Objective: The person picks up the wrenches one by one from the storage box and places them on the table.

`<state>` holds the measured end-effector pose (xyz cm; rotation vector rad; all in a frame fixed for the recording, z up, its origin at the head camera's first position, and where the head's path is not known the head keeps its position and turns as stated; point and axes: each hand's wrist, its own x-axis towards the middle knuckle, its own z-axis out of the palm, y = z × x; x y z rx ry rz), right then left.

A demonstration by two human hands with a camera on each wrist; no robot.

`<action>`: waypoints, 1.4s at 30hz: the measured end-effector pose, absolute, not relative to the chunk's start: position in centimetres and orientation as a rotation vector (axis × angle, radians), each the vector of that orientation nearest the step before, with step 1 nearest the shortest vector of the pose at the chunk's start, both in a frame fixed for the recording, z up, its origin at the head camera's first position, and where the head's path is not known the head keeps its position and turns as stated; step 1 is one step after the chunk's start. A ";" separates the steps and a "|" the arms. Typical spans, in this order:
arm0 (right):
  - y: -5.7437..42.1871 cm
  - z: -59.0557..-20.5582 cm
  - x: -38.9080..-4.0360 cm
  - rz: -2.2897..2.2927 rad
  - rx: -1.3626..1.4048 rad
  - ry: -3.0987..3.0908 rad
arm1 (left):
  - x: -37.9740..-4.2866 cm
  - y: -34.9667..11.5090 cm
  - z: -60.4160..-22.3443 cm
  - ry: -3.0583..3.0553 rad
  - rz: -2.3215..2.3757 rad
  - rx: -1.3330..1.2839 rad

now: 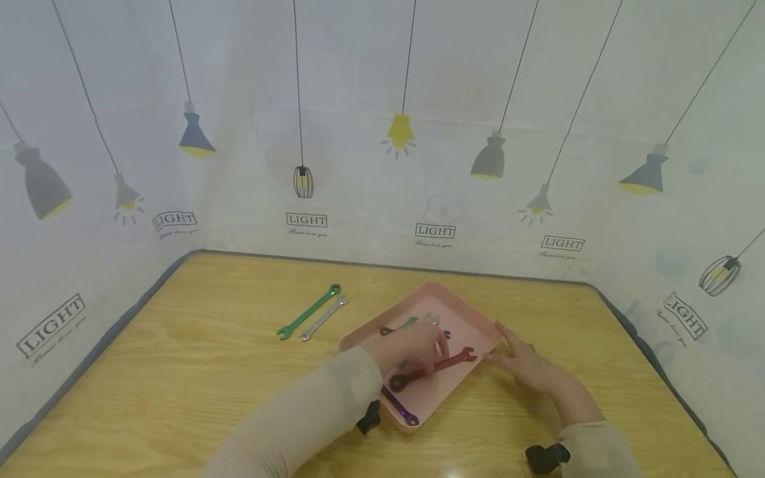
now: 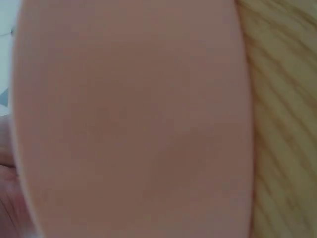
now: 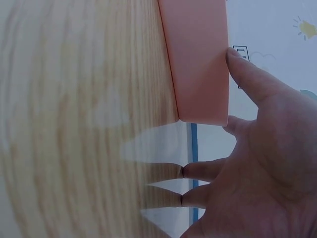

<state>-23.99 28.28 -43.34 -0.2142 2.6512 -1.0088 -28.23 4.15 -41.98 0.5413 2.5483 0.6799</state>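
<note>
Left hand point(image 1: 415, 345) (grip unclear) reaches into a tray point(image 1: 460, 309), right hand point(image 1: 532, 367) spread against it, "LIGHT" point(image 1: 435, 231) behind.

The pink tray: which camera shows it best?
The head view: most of the tray shows there, inside and rim, though the left arm hides some. The left wrist view shows only one wall, close up; the right wrist view, an outer corner the right hand touches.
</note>
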 end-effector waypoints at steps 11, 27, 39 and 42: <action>28.1 -43.3 -23.9 -1.009 -0.224 2.658 | -27.9 4.9 -42.1 2.606 0.484 0.606; 28.1 -43.5 -24.0 -1.002 -0.247 2.675 | -26.6 4.8 -41.4 2.571 0.591 0.580; 28.1 -43.2 -23.7 -1.013 -0.239 2.661 | -27.9 4.6 -42.1 2.641 0.537 0.580; 28.0 -43.2 -23.7 -1.019 -0.242 2.651 | -28.3 4.3 -42.5 2.633 0.561 0.648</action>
